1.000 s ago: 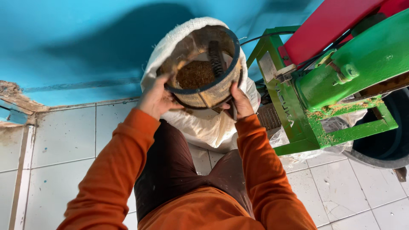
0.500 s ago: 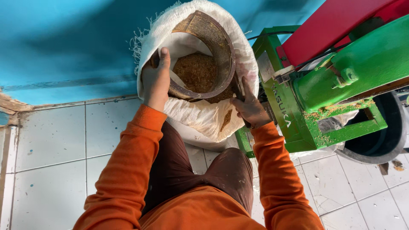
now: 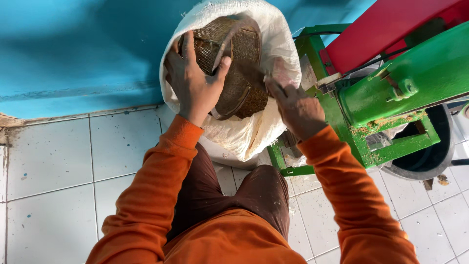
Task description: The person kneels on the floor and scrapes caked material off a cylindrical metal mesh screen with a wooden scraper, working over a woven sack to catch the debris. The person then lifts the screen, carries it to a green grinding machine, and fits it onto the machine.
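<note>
A round wire-mesh sieve basket (image 3: 239, 63) is tipped steeply on its side inside the mouth of a white woven sack (image 3: 273, 34). Brown ground material lies in its lower part. My left hand (image 3: 193, 80) presses flat on the basket's upturned mesh bottom, fingers spread. My right hand (image 3: 293, 105) grips the basket's lower right rim at the sack's edge. Both arms wear orange sleeves.
A green and red metal machine (image 3: 391, 93) stands close on the right, dusted with brown meal. A dark round tub (image 3: 435, 151) sits beneath it. The sack leans against a blue wall (image 3: 73, 49). White floor tiles (image 3: 58, 186) spread left and below.
The basket has gone from nearly level above the sack to tipped on its side inside it. My left hand slid onto its bottom; my right hand moved to the lower rim.
</note>
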Motion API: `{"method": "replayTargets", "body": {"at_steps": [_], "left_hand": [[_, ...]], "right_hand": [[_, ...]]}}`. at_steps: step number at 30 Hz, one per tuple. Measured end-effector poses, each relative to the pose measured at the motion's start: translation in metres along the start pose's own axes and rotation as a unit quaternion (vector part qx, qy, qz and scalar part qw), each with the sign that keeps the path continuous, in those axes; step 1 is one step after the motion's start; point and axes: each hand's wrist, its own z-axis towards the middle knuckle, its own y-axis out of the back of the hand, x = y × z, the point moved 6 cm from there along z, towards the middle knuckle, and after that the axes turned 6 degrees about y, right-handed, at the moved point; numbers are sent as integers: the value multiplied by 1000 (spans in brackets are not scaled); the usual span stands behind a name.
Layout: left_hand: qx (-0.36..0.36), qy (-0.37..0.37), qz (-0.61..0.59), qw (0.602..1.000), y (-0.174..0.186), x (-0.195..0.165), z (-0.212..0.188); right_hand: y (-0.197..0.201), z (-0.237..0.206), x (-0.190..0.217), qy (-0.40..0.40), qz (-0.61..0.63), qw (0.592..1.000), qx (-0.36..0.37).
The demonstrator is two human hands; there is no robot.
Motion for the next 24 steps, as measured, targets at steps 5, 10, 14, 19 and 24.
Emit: {"method": "replayTargets", "body": {"at_steps": [5, 10, 14, 19, 24], "left_hand": [[32, -72, -16, 997, 8, -8, -7], [27, -134, 5, 991, 12, -21, -9], [51, -177, 4, 983, 9, -28, -16], [43, -205, 21, 978, -1, -27, -20], [24, -204, -2, 979, -13, -15, -14]], "right_hand": [[-5, 8, 0, 16, 59, 997, 35], [-45, 0, 26, 72, 386, 918, 53], [-78, -1, 2, -20, 252, 954, 164], [-77, -1, -15, -69, -15, 994, 85], [-104, -9, 28, -44, 174, 979, 101]]}}
